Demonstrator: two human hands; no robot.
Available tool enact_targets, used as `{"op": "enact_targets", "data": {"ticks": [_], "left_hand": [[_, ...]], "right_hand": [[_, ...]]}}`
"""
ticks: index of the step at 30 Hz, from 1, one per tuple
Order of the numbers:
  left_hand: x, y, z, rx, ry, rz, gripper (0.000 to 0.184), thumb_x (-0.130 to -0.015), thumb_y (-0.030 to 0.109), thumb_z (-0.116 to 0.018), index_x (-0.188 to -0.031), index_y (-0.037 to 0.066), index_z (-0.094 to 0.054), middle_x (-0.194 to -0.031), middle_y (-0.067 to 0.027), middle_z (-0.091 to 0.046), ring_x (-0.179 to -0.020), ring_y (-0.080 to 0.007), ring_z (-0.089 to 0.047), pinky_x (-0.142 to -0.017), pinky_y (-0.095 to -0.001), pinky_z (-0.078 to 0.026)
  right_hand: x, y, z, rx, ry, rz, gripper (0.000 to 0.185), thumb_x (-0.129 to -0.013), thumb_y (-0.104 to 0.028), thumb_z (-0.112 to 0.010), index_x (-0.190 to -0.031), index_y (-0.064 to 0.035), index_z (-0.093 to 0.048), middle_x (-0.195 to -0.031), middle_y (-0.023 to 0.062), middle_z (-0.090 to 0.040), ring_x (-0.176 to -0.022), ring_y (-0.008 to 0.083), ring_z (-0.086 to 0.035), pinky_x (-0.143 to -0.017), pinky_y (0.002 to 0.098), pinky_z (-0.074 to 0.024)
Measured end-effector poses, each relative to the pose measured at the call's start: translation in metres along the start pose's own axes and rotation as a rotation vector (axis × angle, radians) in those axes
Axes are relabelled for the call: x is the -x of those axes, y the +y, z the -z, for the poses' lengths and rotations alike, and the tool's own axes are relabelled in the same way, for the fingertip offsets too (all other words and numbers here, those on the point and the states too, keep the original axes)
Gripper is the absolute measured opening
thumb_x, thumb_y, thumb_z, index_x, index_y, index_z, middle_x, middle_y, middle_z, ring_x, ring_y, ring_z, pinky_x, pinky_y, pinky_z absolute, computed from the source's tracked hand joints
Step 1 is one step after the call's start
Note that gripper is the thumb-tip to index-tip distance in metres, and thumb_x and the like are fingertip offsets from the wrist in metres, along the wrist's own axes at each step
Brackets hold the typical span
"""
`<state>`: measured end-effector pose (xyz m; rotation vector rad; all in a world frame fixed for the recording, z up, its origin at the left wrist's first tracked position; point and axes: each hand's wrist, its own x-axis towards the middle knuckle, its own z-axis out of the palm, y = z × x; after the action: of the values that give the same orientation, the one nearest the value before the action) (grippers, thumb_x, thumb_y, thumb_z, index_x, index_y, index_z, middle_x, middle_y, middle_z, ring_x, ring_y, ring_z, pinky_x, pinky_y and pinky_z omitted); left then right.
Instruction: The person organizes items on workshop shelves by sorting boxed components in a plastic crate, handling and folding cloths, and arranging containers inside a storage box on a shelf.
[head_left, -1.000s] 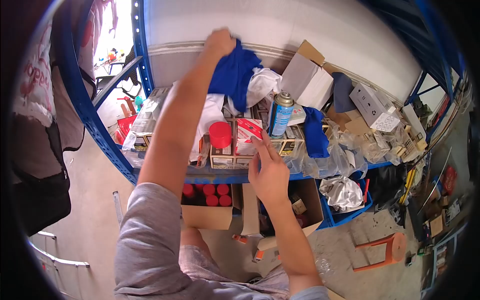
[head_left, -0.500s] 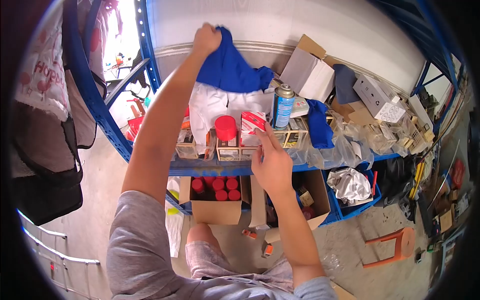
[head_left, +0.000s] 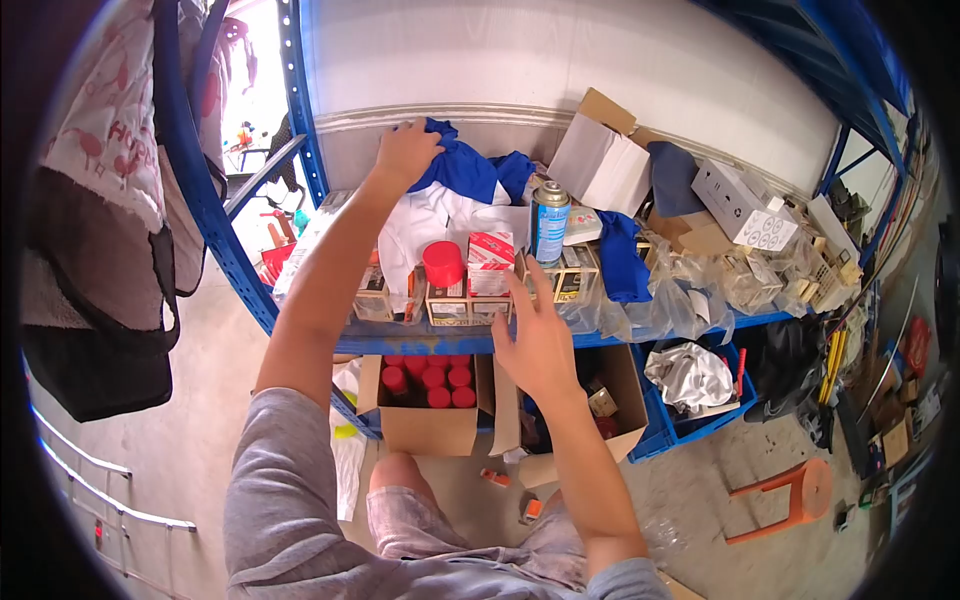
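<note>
My left hand (head_left: 408,152) reaches to the back of the shelf, its fingers curled on the edge of a blue cloth (head_left: 462,172). That cloth lies bunched over a white cloth (head_left: 425,222). Lower and to the right, my right hand (head_left: 540,348) holds nothing, with fingers apart. Its fingertips are beside a small red-and-white box (head_left: 491,262), which stands on a row of cartons (head_left: 455,308). A red cap (head_left: 443,263) is left of that box, and a blue spray can (head_left: 550,225) stands upright behind my right fingers.
Under the blue shelf edge (head_left: 420,342) sit a cardboard box (head_left: 430,430) of red-capped cans and another open carton (head_left: 580,465). A blue bin (head_left: 690,435) stands to their right. An orange stool (head_left: 805,495) is on the floor. Plastic bags (head_left: 690,300) cover the shelf's right part.
My left hand has come down with the raised blue cloth, which now lies lower in a heap. My right hand has drawn off the red-and-white box, and its fingers have spread.
</note>
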<state>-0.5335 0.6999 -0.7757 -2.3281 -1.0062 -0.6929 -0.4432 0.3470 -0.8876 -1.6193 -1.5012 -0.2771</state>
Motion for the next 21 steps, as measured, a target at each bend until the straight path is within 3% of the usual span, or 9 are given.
{"op": "enact_targets", "data": {"ticks": [4,5,7,9,11,13,16,19,21], "left_hand": [[-0.016,-0.014,0.02,0.27,-0.12,0.186,0.04,-0.101,0.045,-0.06,-0.112,0.009,-0.075,-0.108,-0.0212,-0.075,-0.106,-0.0383,-0.071,-0.091,-0.0505,-0.055],[-0.022,-0.026,0.016,0.26,-0.121,0.204,0.04,-0.101,0.045,-0.06,-0.112,0.009,-0.075,-0.108,-0.0212,-0.075,-0.106,-0.0383,-0.071,-0.091,-0.0505,-0.055],[-0.028,-0.015,0.035,0.684,-0.448,0.427,0.038,-0.1,0.041,-0.062,-0.106,0.007,-0.077,-0.104,-0.0195,-0.076,-0.103,-0.0373,-0.072,-0.091,-0.0501,-0.056],[-0.045,-0.018,0.002,0.3,0.065,0.259,0.028,-0.094,0.033,-0.071,-0.102,0.008,-0.08,-0.1,-0.0159,-0.078,-0.098,-0.0327,-0.075,-0.09,-0.0455,-0.057],[-0.04,-0.005,0.045,0.746,0.391,0.535,0.023,-0.087,0.023,-0.077,-0.103,0.006,-0.08,-0.101,-0.0187,-0.077,-0.103,-0.0327,-0.074,-0.094,-0.0407,-0.058],[-0.054,-0.015,0.057,0.932,0.581,0.563,0.02,-0.082,0.015,-0.079,-0.101,0.007,-0.081,-0.099,-0.0171,-0.078,-0.098,-0.0305,-0.075,-0.093,-0.0372,-0.057],[-0.068,-0.027,0.11,0.847,1.031,0.439,0.024,-0.081,0.021,-0.082,-0.099,0.005,-0.08,-0.094,-0.0148,-0.078,-0.092,-0.0316,-0.074,-0.088,-0.0405,-0.056],[-0.048,-0.024,0.201,0.806,1.056,0.371,0.036,-0.085,0.031,-0.083,-0.106,0.001,-0.077,-0.102,-0.0144,-0.078,-0.095,-0.0243,-0.074,-0.088,-0.0335,-0.055],[-0.069,-0.065,0.197,0.656,0.891,0.122,0.058,-0.098,0.037,-0.071,-0.146,0.009,-0.055,-0.124,-0.0225,-0.069,-0.117,-0.0312,-0.065,-0.108,-0.0422,-0.044]], "right_hand": [[-0.009,-0.001,0.013,-0.123,0.012,0.075,0.038,-0.087,-0.007,-0.068,-0.125,-0.0024,-0.066,-0.14,0.0199,-0.057,-0.099,0.0375,-0.07,-0.085,0.0468,-0.0584],[-0.018,0.004,0.008,-0.19,0.125,0.177,0.029,-0.087,-0.006,-0.068,-0.116,-0.0005,-0.069,-0.124,0.02,-0.066,-0.096,0.0364,-0.07,-0.085,0.0438,-0.0578],[-0.039,0.0,0.019,-0.323,0.006,0.089,0.022,-0.092,-0.009,-0.068,-0.111,0.0011,-0.071,-0.101,0.0206,-0.073,-0.089,0.0329,-0.073,-0.079,0.0391,-0.0578],[-0.058,-0.016,0.037,-0.403,-0.034,-0.001,0.02,-0.097,-0.015,-0.067,-0.107,0.002,-0.073,-0.087,0.0202,-0.073,-0.079,0.0281,-0.075,-0.073,0.0349,-0.0568],[-0.073,-0.015,0.044,-0.454,-0.015,0.008,0.025,-0.101,-0.022,-0.067,-0.107,0.0013,-0.074,-0.088,0.0183,-0.075,-0.078,0.0209,-0.074,-0.07,0.0332,-0.0566],[-0.08,-0.015,0.052,-0.482,0.027,0.03,0.024,-0.101,-0.02,-0.067,-0.108,0.0011,-0.074,-0.091,0.0159,-0.077,-0.08,0.0194,-0.074,-0.074,0.0324,-0.0576],[-0.077,-0.016,0.066,-0.523,0.014,-0.005,0.022,-0.099,-0.016,-0.068,-0.111,0.0015,-0.073,-0.096,0.0138,-0.077,-0.084,0.0201,-0.073,-0.08,0.0323,-0.0588],[-0.085,0.0,0.068,-0.583,0.093,0.108,0.025,-0.097,-0.012,-0.069,-0.117,0.0016,-0.071,-0.105,0.0138,-0.075,-0.093,0.0213,-0.073,-0.085,0.0328,-0.0595],[-0.095,-0.002,0.074,-0.633,0.095,0.124,0.029,-0.097,-0.012,-0.07,-0.122,0.0013,-0.069,-0.112,0.0143,-0.073,-0.102,0.0214,-0.07,-0.086,0.0334,-0.0596]]}}
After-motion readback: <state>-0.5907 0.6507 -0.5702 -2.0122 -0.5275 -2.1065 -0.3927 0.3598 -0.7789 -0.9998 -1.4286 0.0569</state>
